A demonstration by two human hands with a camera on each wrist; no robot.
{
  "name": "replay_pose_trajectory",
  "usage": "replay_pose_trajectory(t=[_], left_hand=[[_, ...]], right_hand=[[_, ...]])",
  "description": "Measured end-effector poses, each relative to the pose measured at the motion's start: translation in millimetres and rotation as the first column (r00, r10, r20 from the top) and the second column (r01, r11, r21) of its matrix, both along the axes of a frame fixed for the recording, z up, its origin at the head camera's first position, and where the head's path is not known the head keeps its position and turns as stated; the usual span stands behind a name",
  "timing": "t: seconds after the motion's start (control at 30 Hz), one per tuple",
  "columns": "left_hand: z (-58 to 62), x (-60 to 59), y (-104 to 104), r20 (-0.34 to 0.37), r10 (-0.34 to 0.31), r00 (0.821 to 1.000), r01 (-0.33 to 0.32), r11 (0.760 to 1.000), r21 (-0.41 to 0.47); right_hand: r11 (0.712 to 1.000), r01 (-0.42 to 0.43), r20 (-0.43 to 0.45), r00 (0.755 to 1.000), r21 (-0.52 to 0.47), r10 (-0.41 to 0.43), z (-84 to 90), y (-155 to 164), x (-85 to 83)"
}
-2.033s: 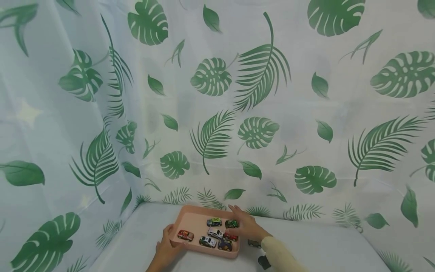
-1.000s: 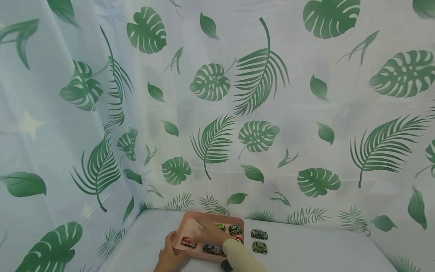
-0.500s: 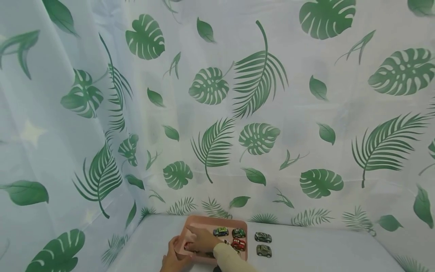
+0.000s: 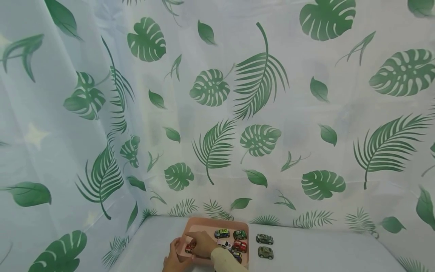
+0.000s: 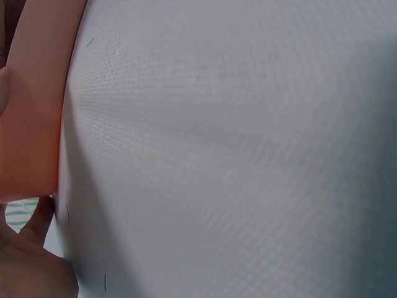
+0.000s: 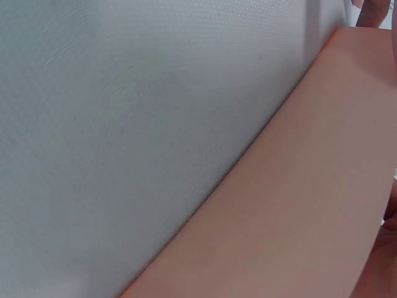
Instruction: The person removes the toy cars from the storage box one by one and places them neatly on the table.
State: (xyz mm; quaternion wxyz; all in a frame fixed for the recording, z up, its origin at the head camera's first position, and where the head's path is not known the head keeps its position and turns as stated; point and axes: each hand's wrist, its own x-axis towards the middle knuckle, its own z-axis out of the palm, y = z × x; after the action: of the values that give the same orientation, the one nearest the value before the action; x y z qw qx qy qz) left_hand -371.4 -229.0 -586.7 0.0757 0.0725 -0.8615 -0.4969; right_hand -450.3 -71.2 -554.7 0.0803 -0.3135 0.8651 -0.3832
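At the left edge of the scene hangs a white curtain [image 4: 85, 124] printed with green leaves, which wraps round behind the pale desk [image 4: 323, 249]. Low in the head view, the left hand [image 4: 174, 258] grips the left rim of a pink tray [image 4: 204, 223], thumb over the edge; the left wrist view shows that rim [image 5: 31, 124] close up with the thumb lying against it. Just to its right, the right hand [image 4: 201, 243], in a cream sleeve [image 4: 227, 261], reaches across into the tray's left part, fingers curled down over a red toy car [image 4: 189, 248]; whether they actually pinch it cannot be told. The right wrist view shows only the tray wall [image 6: 298, 198] against the desk. Further right in the tray sit more toy cars: a green-yellow one [image 4: 222, 233], a dark green one [image 4: 239, 234], a white one [image 4: 224, 244] and another red one [image 4: 239, 246]. Right of the tray, on the desk, two olive cars [image 4: 264, 239] stand one behind the other, just beside the tray
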Motion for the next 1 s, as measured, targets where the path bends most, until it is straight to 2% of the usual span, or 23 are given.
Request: replay_pose_trajectory(t=[0.1, 0.27, 0.43, 0.5, 0.7, 1.0], left_hand=[[2.6, -0.8, 0.8, 0.014, -0.012, 1.0, 0.012, 1.0, -0.011], [6.7, 1.2, 0.2, -0.005, -0.032, 0.999, 0.032, 0.999, -0.024], [7.3, 2.5, -0.4, 0.018, -0.025, 1.0, 0.026, 0.999, -0.028], [5.3, 3.3, -0.8, 0.006, -0.027, 1.0, 0.027, 0.999, -0.024], [2.9, 4.5, -0.6, -0.051, -0.047, 0.998, 0.045, 0.999, -0.029], [6.0, 3.5, 2.7, 0.039, 0.002, 0.999, -0.001, 1.0, -0.031]], right_hand=[[0.999, -0.002, -0.025, 1.0, 0.033, 0.003, 0.4, 1.3, -1.4], [1.0, 0.009, -0.045, 0.999, -0.006, -0.009, 10.9, -1.0, 8.4], [0.999, 0.033, -0.007, 0.999, -0.01, -0.033, 13.1, -2.3, 12.7], [1.0, 0.03, -0.009, 1.0, 0.005, -0.03, 12.3, -0.7, 12.8], [0.999, 0.029, -0.058, 0.998, -0.041, -0.031, 15.9, 6.3, 14.8], [0.997, 0.017, -0.057, 0.998, -0.073, -0.021, 23.3, 21.1, 15.3]])
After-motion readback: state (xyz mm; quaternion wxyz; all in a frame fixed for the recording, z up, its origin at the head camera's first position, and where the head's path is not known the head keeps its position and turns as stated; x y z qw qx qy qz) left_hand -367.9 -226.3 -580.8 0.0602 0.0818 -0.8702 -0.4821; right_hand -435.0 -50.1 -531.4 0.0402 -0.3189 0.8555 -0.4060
